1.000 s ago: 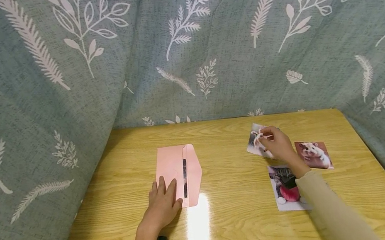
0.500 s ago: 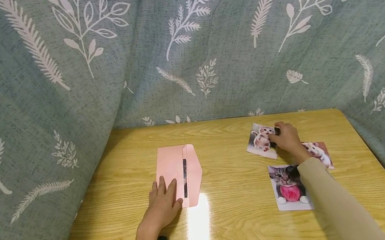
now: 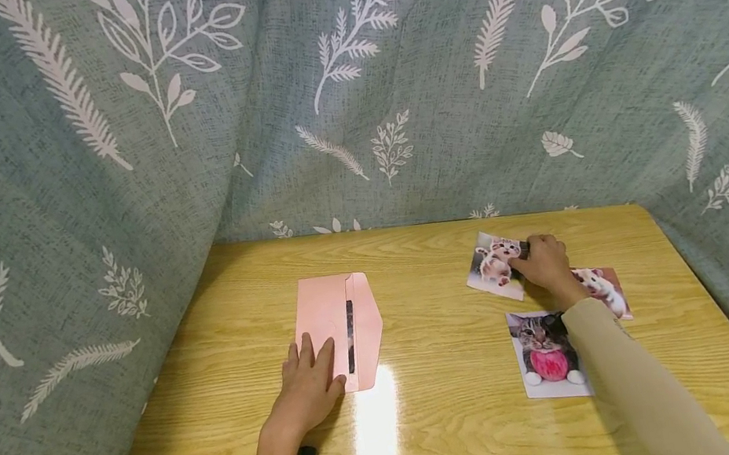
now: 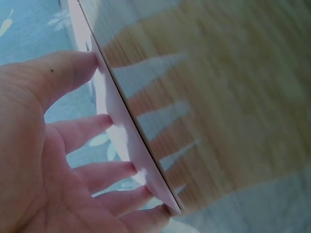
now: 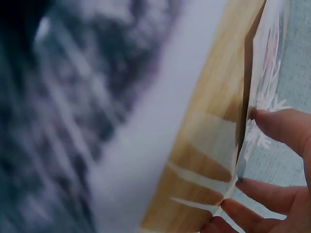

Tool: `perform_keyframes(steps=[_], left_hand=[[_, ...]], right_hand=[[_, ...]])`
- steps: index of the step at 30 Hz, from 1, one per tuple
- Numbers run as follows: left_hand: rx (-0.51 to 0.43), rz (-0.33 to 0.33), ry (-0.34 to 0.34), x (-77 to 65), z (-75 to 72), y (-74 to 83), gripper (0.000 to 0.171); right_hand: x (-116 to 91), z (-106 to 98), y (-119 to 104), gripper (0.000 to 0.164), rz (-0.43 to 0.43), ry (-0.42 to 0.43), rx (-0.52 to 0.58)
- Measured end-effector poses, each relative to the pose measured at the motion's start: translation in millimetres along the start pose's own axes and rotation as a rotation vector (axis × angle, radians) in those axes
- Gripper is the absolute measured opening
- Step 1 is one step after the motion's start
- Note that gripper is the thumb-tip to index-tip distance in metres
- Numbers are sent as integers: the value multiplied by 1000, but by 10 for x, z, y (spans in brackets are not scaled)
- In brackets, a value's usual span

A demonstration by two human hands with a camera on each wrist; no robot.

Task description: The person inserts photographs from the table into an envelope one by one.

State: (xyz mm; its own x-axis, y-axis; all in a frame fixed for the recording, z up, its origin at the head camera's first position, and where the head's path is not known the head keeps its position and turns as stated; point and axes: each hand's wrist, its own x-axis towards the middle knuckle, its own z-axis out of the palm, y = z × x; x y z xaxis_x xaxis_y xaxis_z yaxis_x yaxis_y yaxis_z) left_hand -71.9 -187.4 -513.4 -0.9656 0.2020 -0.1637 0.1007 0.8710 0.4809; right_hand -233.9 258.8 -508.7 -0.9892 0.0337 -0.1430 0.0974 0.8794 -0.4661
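Observation:
A pink envelope (image 3: pixel 315 303) lies flat on the table, its flap unfolded to the right. A dark strip of something inside shows through its slot. My left hand (image 3: pixel 311 387) rests on its lower left part with fingers spread; in the left wrist view the fingertips (image 4: pixel 129 167) touch the envelope. Over on the right, my right hand (image 3: pixel 545 262) pinches the right edge of a kitten photo (image 3: pixel 495 270), thumb on its face. In the right wrist view a dark shadow runs under this photo's (image 5: pixel 260 73) edge. The hand covers the photo's right side.
A photo of a cat with a pink ball (image 3: pixel 549 364) lies just below the right hand, partly under the sleeve (image 3: pixel 626 369). A hamster photo (image 3: pixel 610 288) is partly hidden behind the right wrist. Patterned curtains (image 3: pixel 345 103) enclose the wooden table (image 3: pixel 448 437).
My right hand has moved right from over the kitten photo's middle to its right edge, uncovering more of the kitten and the cat photo. My left hand has stayed on the envelope.

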Motion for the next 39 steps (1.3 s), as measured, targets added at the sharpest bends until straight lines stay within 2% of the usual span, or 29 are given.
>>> perform_keyframes(steps=[5, 14, 24, 31, 34, 39], left_hand=[[-5, -8, -6, 5, 2, -7, 65], [-5, -2, -4, 2, -4, -7, 65], [-4, -3, 5, -1, -7, 2, 65], [-11, -10, 1, -4, -10, 6, 65], [-9, -9, 2, 5, -8, 5, 65], [-4, -6, 7, 17, 1, -8, 65]], right_hand=[[10, 4, 31, 62, -33, 64, 76], [-31, -23, 38, 42, 5, 109, 185], [-82, -27, 72, 34, 43, 179, 377], [-106, -30, 97, 34, 72, 201, 466], [-121, -34, 90, 35, 84, 186, 552], [-156, -31, 66, 37, 95, 119, 773]])
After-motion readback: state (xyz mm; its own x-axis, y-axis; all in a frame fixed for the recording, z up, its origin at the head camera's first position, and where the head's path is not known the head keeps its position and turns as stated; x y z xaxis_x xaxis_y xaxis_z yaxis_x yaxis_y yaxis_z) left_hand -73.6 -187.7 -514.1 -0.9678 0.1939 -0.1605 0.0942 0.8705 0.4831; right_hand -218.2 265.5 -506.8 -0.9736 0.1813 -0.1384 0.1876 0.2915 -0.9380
